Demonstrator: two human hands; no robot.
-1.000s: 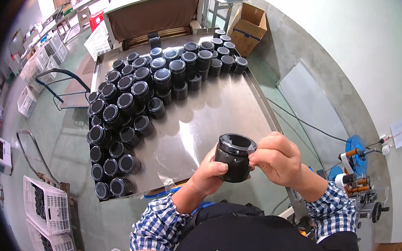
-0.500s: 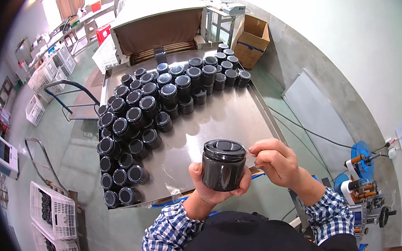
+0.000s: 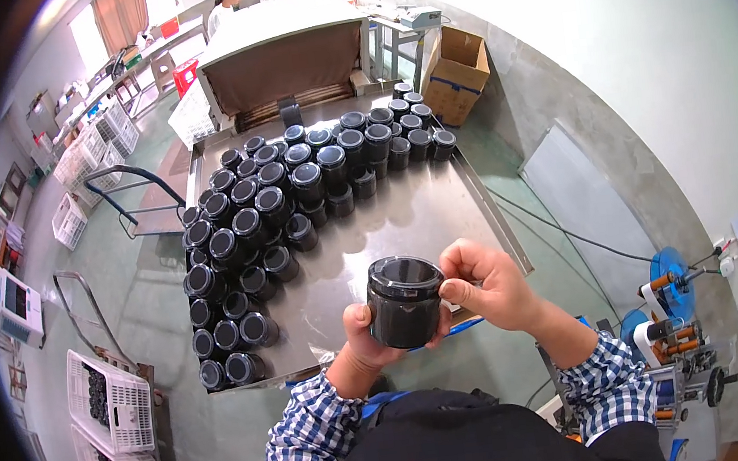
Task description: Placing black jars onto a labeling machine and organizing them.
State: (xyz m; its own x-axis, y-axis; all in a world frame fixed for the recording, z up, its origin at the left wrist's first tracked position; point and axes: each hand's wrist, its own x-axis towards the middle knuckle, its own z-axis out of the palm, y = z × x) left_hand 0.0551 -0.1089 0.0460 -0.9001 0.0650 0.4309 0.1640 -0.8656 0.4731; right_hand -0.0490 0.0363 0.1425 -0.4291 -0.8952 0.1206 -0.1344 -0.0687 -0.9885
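A glossy black jar (image 3: 405,317) with a black lid stands upright in my left hand (image 3: 365,339), whose thumb lies on its left side and whose other fingers wrap underneath and round its right. My right hand (image 3: 492,285) is closed in a pinch, thumb and forefinger at the jar's right edge by the lid. What lies between those fingertips is too small to make out. Beyond my hands, many similar black jars (image 3: 272,200) crowd the left and far parts of a metal table (image 3: 361,245), some stacked on others.
A machine with a brown curtain (image 3: 289,70) adjoins the table's far end. An open cardboard box (image 3: 455,82) stands at far right. White crates (image 3: 116,406) and a blue-handled cart (image 3: 136,192) are at left; rollers and blue discs (image 3: 670,284) at right. A person (image 3: 224,7) is far back.
My right hand has moved in from beside the jar to touch its right edge near the lid. My left hand still holds the jar. The view has shifted slightly.
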